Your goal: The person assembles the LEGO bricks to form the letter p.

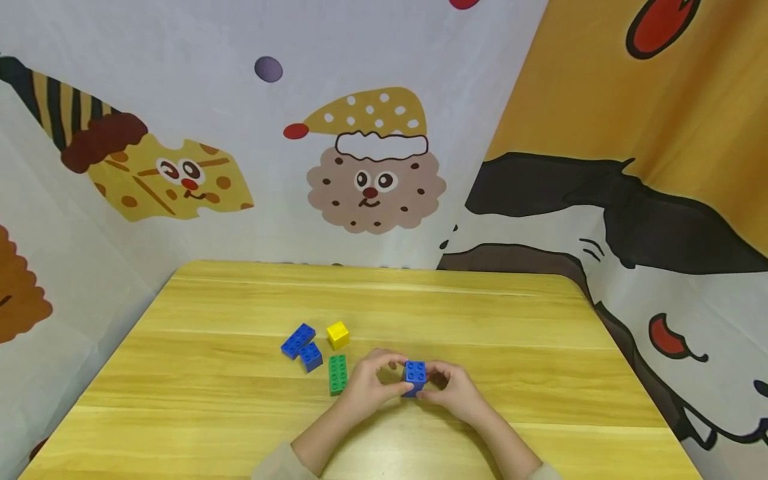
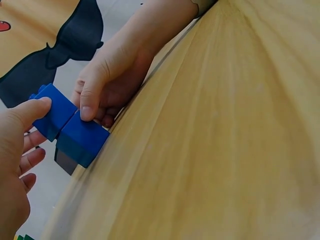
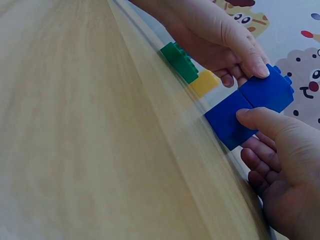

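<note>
Two square blue building bricks stand one on top of the other on the table, with a thin seam between them. My left hand (image 1: 369, 385) pinches the upper blue brick (image 2: 56, 109), whose studs face up, between thumb and fingers. Lower down, the thumb and fingers of my right hand (image 1: 456, 392) grip the lower blue brick (image 3: 231, 119). In the left wrist view the upper brick sits slightly askew on the lower one. The lower brick's base is right at the tabletop.
Left of my hands lie a green brick (image 1: 338, 375), a yellow brick (image 1: 338, 335), a long blue brick (image 1: 298, 341) and a square blue brick (image 1: 311, 357). The wooden table (image 1: 210, 427) backs onto a printed curtain (image 1: 210, 80).
</note>
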A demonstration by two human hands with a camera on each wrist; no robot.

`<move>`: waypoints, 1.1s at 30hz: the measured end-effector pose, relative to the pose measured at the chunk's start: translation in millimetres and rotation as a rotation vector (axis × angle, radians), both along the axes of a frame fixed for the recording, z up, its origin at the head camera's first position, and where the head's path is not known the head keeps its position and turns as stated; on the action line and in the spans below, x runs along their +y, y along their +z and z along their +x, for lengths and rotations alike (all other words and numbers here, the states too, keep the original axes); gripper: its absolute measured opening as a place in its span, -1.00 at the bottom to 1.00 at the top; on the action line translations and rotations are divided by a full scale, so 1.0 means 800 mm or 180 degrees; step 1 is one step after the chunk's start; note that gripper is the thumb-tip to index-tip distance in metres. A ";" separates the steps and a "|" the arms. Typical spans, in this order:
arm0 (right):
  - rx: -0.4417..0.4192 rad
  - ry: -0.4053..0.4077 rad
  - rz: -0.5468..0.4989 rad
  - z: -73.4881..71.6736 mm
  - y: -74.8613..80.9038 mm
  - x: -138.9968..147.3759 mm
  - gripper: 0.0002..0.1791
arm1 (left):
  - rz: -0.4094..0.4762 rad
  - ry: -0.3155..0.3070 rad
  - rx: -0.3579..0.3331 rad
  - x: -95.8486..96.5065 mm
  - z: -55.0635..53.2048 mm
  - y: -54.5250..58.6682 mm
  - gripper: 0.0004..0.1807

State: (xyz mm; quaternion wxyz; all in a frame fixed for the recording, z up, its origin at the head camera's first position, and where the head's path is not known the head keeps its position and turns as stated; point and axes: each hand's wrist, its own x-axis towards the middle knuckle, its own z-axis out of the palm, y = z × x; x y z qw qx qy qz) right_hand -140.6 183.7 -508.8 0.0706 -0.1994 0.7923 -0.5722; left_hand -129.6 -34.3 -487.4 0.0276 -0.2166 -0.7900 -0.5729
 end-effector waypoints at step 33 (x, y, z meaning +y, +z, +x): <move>-0.0126 -0.0033 0.0134 0.015 0.043 -0.009 -0.58 | -0.0329 -0.0166 0.0038 -0.005 -0.011 0.004 -0.60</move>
